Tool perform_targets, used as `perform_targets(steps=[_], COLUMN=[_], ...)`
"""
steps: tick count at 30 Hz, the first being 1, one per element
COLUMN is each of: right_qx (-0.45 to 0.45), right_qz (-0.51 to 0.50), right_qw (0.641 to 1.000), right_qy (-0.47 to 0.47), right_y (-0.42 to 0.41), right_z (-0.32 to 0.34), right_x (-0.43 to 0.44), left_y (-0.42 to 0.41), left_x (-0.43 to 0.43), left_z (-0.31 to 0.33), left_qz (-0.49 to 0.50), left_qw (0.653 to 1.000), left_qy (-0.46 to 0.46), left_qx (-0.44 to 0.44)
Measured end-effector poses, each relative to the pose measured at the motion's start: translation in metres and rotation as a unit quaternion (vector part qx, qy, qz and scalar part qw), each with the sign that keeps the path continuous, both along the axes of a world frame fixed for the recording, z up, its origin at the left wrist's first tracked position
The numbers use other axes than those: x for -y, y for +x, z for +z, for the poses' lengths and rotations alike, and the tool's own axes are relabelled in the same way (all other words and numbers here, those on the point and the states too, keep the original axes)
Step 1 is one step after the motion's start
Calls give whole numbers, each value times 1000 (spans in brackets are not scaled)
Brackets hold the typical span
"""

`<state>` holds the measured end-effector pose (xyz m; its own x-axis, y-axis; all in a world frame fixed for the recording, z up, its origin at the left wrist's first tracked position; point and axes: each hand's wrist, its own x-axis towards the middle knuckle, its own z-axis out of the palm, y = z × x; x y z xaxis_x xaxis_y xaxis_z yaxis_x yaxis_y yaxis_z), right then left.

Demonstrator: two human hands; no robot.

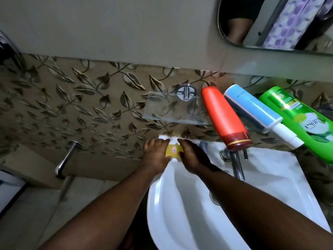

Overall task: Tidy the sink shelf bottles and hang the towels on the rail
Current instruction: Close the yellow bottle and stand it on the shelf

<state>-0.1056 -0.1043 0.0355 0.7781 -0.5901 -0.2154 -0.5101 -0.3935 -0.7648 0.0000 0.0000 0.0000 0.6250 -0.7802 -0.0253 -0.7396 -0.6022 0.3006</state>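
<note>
Our left hand and right hand meet at the back left corner of the sink, pinching a small yellow packet between them at the glossy white rim. Left of the sink there is open room; right of our hands the chrome tap crowds in. Above the sink's back edge the orange bottle, blue bottle and green bottle stand packed together, smooth plastic, beside a clear glass tray against leaf-embossed tiles
</note>
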Motion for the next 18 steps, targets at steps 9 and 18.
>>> perform_targets(steps=[9,18], right_qx=[-106,-33], right_qz=[55,83], right_qw=[977,996], right_qy=[-174,-20], right_y=[6,-16], right_z=[-8,24], right_x=[5,-24], left_y=[3,2], left_x=[-2,-54], left_z=[-1,38], left_qz=[-4,37], left_qw=[998,901], left_qy=[-30,-222], left_qx=[53,-372])
